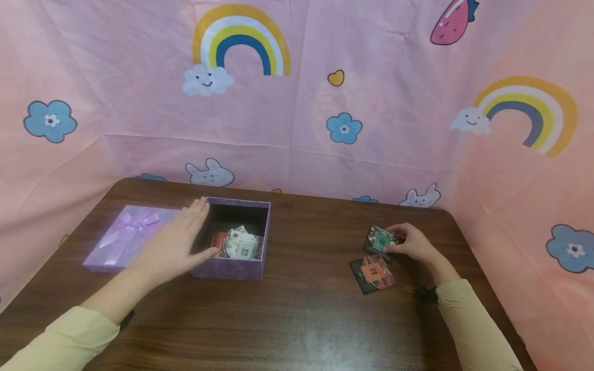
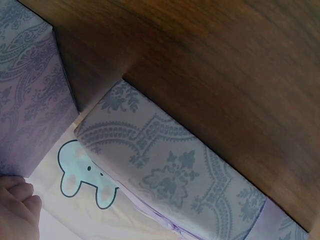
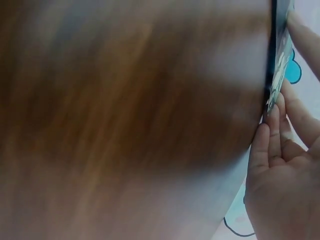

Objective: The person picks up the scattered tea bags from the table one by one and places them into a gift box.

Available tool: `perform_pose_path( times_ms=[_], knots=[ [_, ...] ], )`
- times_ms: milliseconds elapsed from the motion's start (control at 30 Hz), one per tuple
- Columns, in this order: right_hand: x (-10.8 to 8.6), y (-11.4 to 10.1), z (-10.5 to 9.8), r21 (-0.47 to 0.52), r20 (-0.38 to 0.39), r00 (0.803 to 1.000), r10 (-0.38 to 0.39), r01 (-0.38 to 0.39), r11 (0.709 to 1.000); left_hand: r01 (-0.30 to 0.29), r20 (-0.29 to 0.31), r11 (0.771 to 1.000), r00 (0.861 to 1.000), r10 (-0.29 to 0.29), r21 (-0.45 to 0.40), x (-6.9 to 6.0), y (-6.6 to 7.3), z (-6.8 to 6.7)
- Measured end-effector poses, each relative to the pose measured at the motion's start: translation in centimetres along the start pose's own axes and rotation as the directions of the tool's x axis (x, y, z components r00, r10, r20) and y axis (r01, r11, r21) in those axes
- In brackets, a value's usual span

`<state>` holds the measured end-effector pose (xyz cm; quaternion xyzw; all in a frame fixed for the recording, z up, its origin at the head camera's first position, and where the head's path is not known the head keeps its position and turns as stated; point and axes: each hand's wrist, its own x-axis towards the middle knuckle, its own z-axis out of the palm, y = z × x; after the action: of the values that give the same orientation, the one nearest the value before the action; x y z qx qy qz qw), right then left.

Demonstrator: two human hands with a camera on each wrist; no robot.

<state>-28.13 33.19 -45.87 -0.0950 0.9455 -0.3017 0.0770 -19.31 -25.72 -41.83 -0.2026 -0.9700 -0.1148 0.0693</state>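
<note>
An open purple box (image 1: 227,269) stands left of centre, holding several small packets (image 1: 241,245) with white and red faces. My left hand (image 1: 174,247) rests along its left side, fingers straight and thumb over the front rim. The left wrist view shows those fingertips (image 2: 25,192) against the patterned box wall (image 2: 30,100). On the right, my right hand (image 1: 413,243) pinches a dark tea packet (image 1: 380,239) with a green label between thumb and fingers. The right wrist view catches this packet edge-on (image 3: 279,75). Just in front lies another tea packet (image 1: 373,273) with an orange-red label.
The purple lid (image 1: 111,242) with a ribbon bow lies left of the box, partly behind my left arm. All this is on a dark brown wooden table (image 1: 306,314). A pink printed cloth (image 1: 306,103) encloses the back and sides.
</note>
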Motion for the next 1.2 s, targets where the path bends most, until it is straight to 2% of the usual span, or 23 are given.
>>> perform_pose_path(
  times_ms=[433,600,967,1200],
  knots=[
    [0.4,-0.6,0.0,0.019,-0.048,0.998,0.047,-0.046,0.999,-0.004,0.011,1.000,1.000,0.004,0.011,0.1,-0.1,-0.1],
    [0.8,-1.0,0.0,0.021,-0.106,0.994,0.039,-0.037,0.999,-0.007,0.013,1.000,1.000,0.006,0.016,0.1,-0.2,0.0],
    [1.3,-2.4,-0.4,0.017,-0.276,0.961,-0.002,0.007,1.000,-0.004,0.007,1.000,1.000,0.004,0.014,0.1,-0.3,0.1],
    [1.4,-4.1,-0.9,0.018,-0.324,0.945,-0.050,0.059,0.998,-0.004,0.012,1.000,1.000,0.004,0.017,0.1,-0.2,0.0]
  ],
)
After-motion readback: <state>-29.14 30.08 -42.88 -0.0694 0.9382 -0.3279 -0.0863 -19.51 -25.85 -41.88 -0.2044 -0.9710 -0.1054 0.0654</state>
